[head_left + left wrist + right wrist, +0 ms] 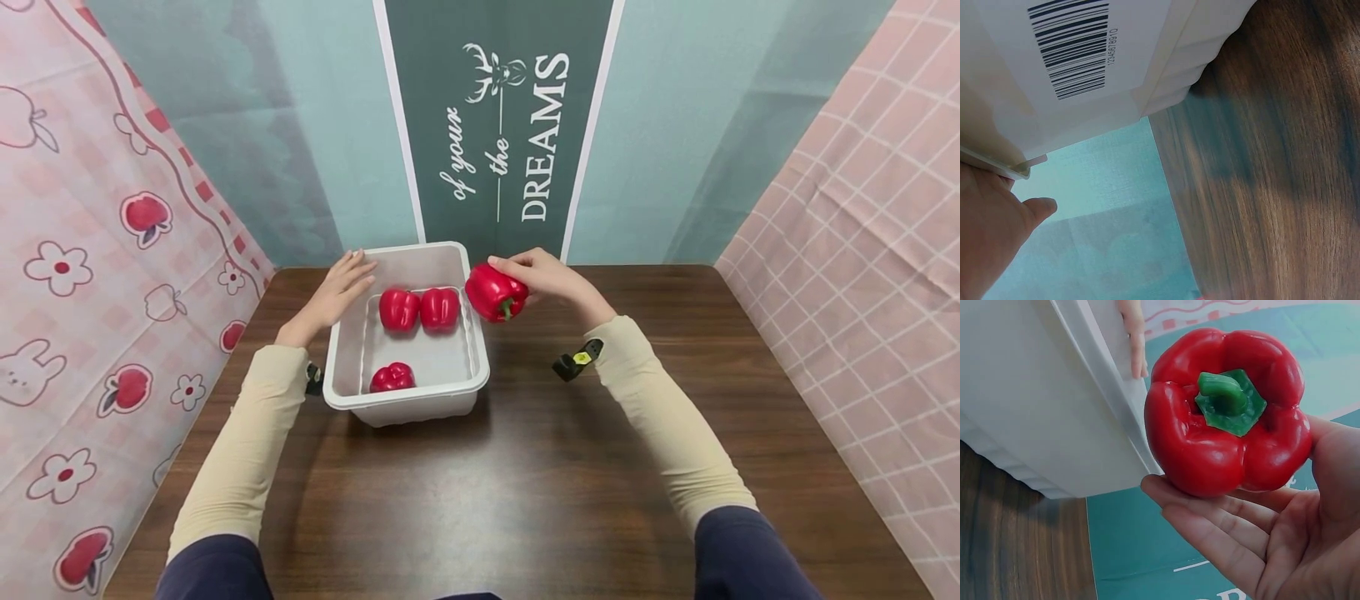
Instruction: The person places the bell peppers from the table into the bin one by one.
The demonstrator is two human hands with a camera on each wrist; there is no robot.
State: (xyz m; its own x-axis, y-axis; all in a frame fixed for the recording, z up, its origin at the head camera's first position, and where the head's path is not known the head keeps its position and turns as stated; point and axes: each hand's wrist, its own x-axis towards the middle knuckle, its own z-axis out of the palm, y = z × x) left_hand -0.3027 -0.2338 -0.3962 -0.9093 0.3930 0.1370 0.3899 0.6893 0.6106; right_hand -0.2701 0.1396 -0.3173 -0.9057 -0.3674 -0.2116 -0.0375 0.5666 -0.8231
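A red bell pepper (496,292) with a green stem is held by my right hand (551,277) at the right rim of a white plastic bin (411,402). In the right wrist view, fingers support that pepper (1207,459) from one side and its stem faces the camera. My left hand (333,292) rests on the bin's far left rim, fingers extended; the left wrist view shows its thumb (1040,207) outside the wall. Inside the bin, two red peppers, one left (399,310) and one right (439,309), sit side by side towards the back. Another red pepper (392,377) lies near the front wall.
The bin stands on a dark wooden table (570,483), left of centre. A teal backdrop with printed lettering (546,137) rises behind the table. Patterned pink cloths hang at the left (67,333) and right (862,250). A barcode label (1075,47) is on the bin's outer wall.
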